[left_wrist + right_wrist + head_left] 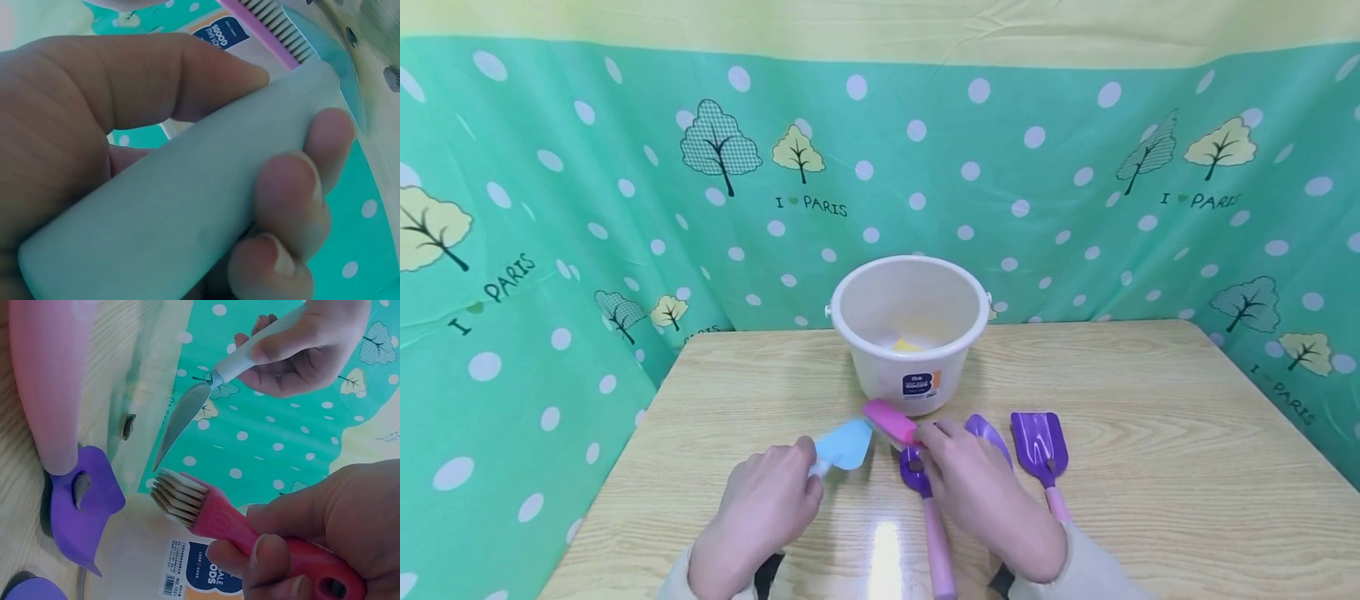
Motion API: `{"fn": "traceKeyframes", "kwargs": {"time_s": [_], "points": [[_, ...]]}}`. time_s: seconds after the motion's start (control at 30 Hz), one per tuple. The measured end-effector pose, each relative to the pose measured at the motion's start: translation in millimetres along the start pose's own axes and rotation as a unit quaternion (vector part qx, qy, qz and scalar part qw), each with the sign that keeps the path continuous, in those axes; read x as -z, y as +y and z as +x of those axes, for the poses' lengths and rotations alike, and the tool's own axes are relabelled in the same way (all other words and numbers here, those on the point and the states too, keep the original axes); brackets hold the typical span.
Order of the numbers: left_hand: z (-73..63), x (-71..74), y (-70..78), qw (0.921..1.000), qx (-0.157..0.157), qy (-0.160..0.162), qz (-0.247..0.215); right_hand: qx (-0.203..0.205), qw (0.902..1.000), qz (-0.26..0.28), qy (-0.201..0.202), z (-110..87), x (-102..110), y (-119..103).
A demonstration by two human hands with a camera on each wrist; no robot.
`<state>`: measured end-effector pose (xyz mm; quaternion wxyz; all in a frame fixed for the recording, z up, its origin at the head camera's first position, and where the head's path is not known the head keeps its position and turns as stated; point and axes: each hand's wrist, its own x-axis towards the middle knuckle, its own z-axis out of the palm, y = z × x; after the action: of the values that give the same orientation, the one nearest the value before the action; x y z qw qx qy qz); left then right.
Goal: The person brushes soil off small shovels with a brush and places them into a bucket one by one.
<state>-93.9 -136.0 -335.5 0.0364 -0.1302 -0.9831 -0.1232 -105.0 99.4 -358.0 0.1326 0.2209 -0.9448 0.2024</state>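
My left hand (772,492) grips the pale handle (181,181) of a small trowel with a light-blue blade (847,444). My right hand (973,479) holds a pink brush (891,421) by its handle, which shows a hole near the end in the right wrist view. The brush's pale, brown-streaked bristles (178,499) are close to the blade's tip; whether they touch, I cannot tell. Both tools are in front of a white bucket (880,367). Below my right hand lies a purple shovel (913,479) with a pink handle (938,550).
Another purple shovel (1040,442) lies at the right, and a purple tool (987,435) is partly hidden behind my right hand. Something yellow (906,345) sits inside the bucket. A small brown piece (129,426) lies on the wooden table (1150,417). A green dotted curtain (925,167) hangs behind.
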Motion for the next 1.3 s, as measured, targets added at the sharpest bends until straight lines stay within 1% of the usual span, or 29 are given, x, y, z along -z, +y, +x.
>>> {"fn": "traceKeyframes", "kwargs": {"time_s": [0.2, 0.3, 0.5, 0.67, 0.93, 1.07, 1.17, 1.3], "points": [[0.9, -1.2, -2.3, 0.9999, 0.006, 0.011, -0.003, 0.002, 0.9999, 0.001, 0.017, -0.9, 3.6, -1.3], [2.7, -2.4, -3.8, 0.9998, 0.011, 0.013, 0.005, 0.006, 0.9997, 0.007, 0.024, -1.4, 4.6, -2.1], [4.9, -3.6, -7.3, 0.9995, 0.023, 0.012, 0.019, 0.016, 0.9994, 0.015, 0.027, -2.4, 5.5, -2.9], [5.1, -3.0, -7.5, 0.9995, 0.021, 0.01, 0.019, 0.017, 0.9993, 0.014, 0.029, -2.5, 5.7, -3.1], [5.8, -0.9, -6.9, 0.9994, 0.031, 0.006, 0.013, 0.026, 0.9987, 0.018, 0.041, -2.7, 4.4, -2.6], [6.3, -0.6, -6.4, 0.9994, 0.034, -0.001, 0.002, 0.03, 0.9983, 0.027, 0.042, -3.1, 3.6, -2.3], [6.4, -0.3, -5.8, 0.999, 0.04, -0.003, -0.019, 0.033, 0.998, 0.034, 0.042, -3.2, 3.3, -2.7], [6.3, 0.8, -5.5, 0.9981, 0.046, 0.003, -0.042, 0.029, 0.998, 0.041, 0.038, -3.1, 3.9, -3.9]]}}
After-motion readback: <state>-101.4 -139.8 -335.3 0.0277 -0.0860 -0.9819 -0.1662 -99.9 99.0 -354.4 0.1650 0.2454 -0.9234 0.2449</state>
